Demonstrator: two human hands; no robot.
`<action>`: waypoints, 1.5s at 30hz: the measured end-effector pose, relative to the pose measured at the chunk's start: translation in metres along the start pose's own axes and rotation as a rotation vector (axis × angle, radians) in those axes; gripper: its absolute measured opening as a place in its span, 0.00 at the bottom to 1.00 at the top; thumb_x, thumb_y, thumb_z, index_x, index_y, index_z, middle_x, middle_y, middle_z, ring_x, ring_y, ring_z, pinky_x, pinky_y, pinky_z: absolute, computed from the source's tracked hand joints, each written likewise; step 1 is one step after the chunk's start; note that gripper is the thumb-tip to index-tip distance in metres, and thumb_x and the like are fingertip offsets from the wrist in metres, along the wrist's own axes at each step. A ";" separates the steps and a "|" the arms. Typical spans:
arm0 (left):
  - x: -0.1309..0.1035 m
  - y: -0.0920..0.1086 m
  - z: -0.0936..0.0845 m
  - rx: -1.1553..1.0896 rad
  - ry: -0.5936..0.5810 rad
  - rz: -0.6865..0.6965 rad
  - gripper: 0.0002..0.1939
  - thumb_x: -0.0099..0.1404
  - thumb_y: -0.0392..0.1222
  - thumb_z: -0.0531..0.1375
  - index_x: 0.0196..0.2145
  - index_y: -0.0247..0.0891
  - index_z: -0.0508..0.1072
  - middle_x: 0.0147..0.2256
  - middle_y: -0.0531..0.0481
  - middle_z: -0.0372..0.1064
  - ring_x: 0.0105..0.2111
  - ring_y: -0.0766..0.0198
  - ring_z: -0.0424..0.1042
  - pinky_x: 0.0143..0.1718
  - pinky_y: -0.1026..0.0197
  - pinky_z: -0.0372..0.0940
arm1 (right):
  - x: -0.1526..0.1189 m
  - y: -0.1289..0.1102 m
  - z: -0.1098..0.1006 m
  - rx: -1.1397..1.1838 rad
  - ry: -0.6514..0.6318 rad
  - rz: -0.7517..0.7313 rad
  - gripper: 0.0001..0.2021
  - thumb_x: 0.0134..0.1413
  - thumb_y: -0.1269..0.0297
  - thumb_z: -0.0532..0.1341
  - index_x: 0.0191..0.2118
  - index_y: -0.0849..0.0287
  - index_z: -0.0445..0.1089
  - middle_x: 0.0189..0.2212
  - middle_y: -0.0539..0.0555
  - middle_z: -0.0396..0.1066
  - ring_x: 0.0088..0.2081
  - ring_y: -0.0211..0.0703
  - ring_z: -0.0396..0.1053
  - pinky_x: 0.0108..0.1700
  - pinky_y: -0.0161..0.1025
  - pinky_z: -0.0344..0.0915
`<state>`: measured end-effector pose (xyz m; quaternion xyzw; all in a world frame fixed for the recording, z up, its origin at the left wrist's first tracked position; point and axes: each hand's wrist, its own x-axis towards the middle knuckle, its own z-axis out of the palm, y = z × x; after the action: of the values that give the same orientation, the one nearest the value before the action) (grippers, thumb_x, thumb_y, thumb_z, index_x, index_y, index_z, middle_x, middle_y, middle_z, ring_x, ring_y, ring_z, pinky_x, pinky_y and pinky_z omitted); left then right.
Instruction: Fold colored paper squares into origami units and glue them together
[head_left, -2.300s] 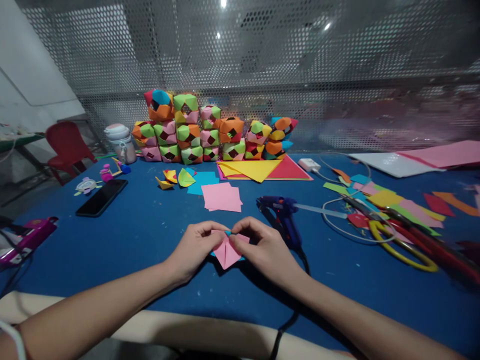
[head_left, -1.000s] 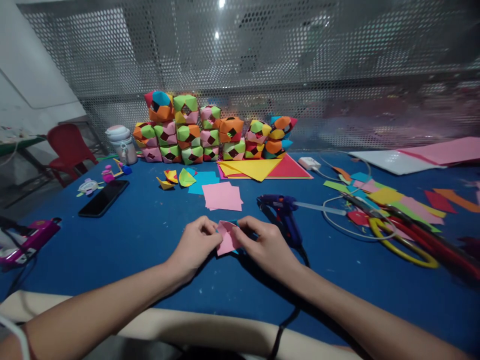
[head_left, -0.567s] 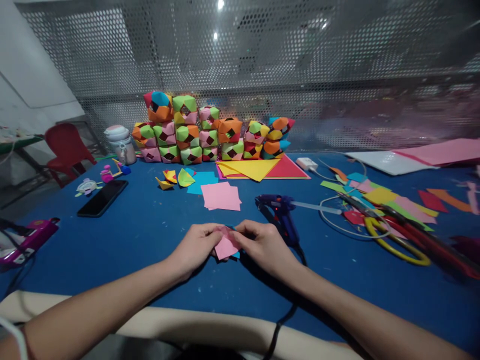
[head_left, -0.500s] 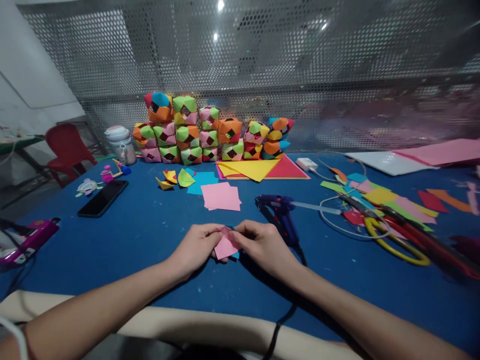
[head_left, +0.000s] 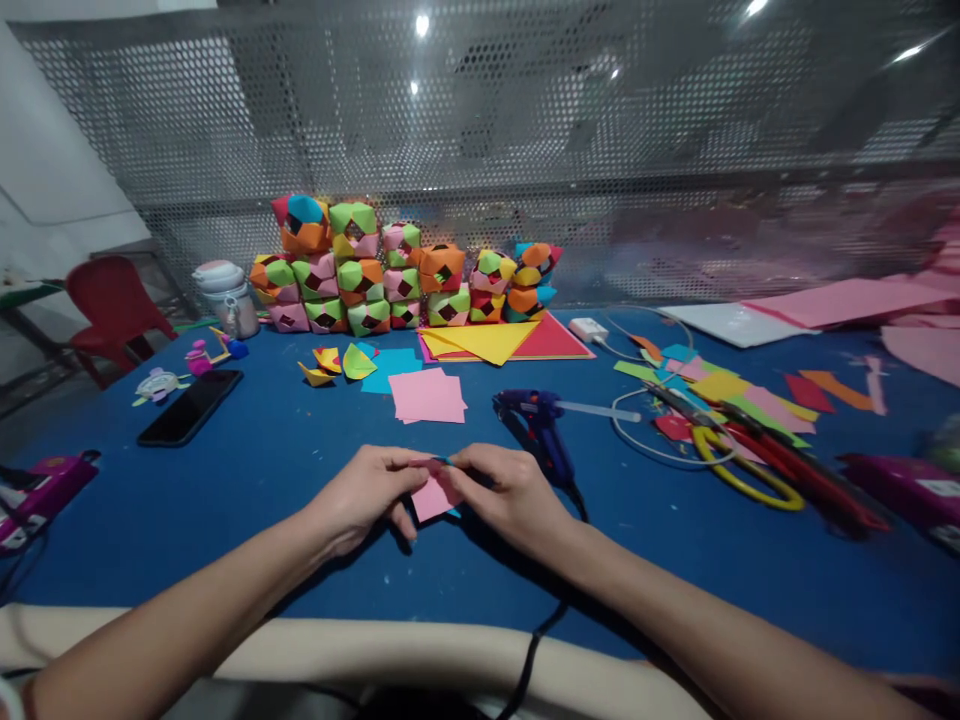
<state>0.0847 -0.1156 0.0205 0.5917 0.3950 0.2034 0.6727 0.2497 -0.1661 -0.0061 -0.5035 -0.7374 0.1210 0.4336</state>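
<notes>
Folded pink paper piece (head_left: 433, 496), with a blue edge showing beneath, held low over the blue tabletop (head_left: 262, 470) near its front edge. Left hand (head_left: 358, 495) and right hand (head_left: 510, 492) pinch it from either side, fingertips meeting at its top. Just right, a blue glue gun (head_left: 541, 430); behind, loose pink paper squares (head_left: 426, 395); farther back, stacked multicoloured paper cubes (head_left: 390, 270). Yellow-handled scissors (head_left: 739, 470) lie well right.

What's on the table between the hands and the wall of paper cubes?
In the head view, a stack of pink squares lies there, with a blue sheet behind it, before the cubes. Both hands pinch a pink fold.
</notes>
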 end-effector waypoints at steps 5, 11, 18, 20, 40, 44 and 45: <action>-0.001 0.000 0.006 -0.257 -0.004 0.019 0.05 0.56 0.34 0.60 0.32 0.31 0.74 0.29 0.47 0.70 0.26 0.68 0.71 0.29 0.66 0.71 | 0.001 -0.006 -0.003 -0.059 -0.039 0.057 0.11 0.58 0.63 0.53 0.29 0.59 0.69 0.25 0.51 0.71 0.28 0.38 0.67 0.32 0.35 0.62; 0.006 -0.004 0.004 -0.384 0.074 -0.005 0.07 0.57 0.31 0.59 0.36 0.28 0.71 0.33 0.40 0.72 0.31 0.62 0.75 0.36 0.63 0.71 | -0.009 -0.012 -0.043 -0.226 -0.145 0.108 0.14 0.57 0.59 0.53 0.45 0.58 0.67 0.38 0.56 0.72 0.37 0.44 0.70 0.38 0.40 0.66; 0.010 -0.007 -0.002 -0.411 0.074 0.012 0.09 0.57 0.36 0.61 0.35 0.28 0.71 0.33 0.40 0.72 0.34 0.61 0.75 0.38 0.65 0.71 | -0.030 0.034 -0.105 -0.504 -0.144 0.365 0.18 0.54 0.50 0.52 0.30 0.56 0.72 0.25 0.55 0.74 0.26 0.47 0.70 0.26 0.39 0.62; 0.011 -0.008 -0.002 -0.389 0.075 0.019 0.10 0.58 0.40 0.61 0.34 0.28 0.72 0.33 0.42 0.71 0.33 0.63 0.74 0.36 0.67 0.71 | -0.027 0.048 -0.110 -0.561 -0.089 0.423 0.20 0.53 0.47 0.52 0.34 0.57 0.72 0.26 0.56 0.74 0.27 0.49 0.71 0.27 0.40 0.63; 0.020 -0.012 -0.004 -0.287 0.128 0.028 0.11 0.56 0.44 0.61 0.29 0.32 0.70 0.28 0.51 0.61 0.25 0.68 0.70 0.27 0.61 0.72 | -0.003 0.060 -0.055 -0.061 0.062 0.602 0.14 0.50 0.54 0.54 0.29 0.61 0.67 0.20 0.51 0.67 0.21 0.39 0.63 0.21 0.34 0.56; 0.020 -0.011 -0.003 -0.286 0.135 0.031 0.09 0.55 0.42 0.61 0.26 0.32 0.69 0.27 0.53 0.58 0.24 0.70 0.68 0.27 0.61 0.72 | -0.009 0.038 -0.058 -0.131 0.047 0.564 0.15 0.47 0.53 0.54 0.25 0.60 0.69 0.23 0.55 0.71 0.25 0.44 0.67 0.25 0.37 0.61; 0.020 -0.010 -0.003 -0.286 0.140 0.029 0.09 0.55 0.42 0.62 0.26 0.32 0.70 0.26 0.53 0.58 0.23 0.70 0.68 0.27 0.61 0.72 | -0.012 0.032 -0.059 -0.141 0.032 0.556 0.15 0.47 0.53 0.54 0.24 0.59 0.70 0.22 0.55 0.71 0.25 0.45 0.67 0.24 0.38 0.61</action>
<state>0.0925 -0.1017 0.0051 0.4799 0.3991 0.3082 0.7179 0.3162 -0.1764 0.0028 -0.7172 -0.5705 0.1757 0.3595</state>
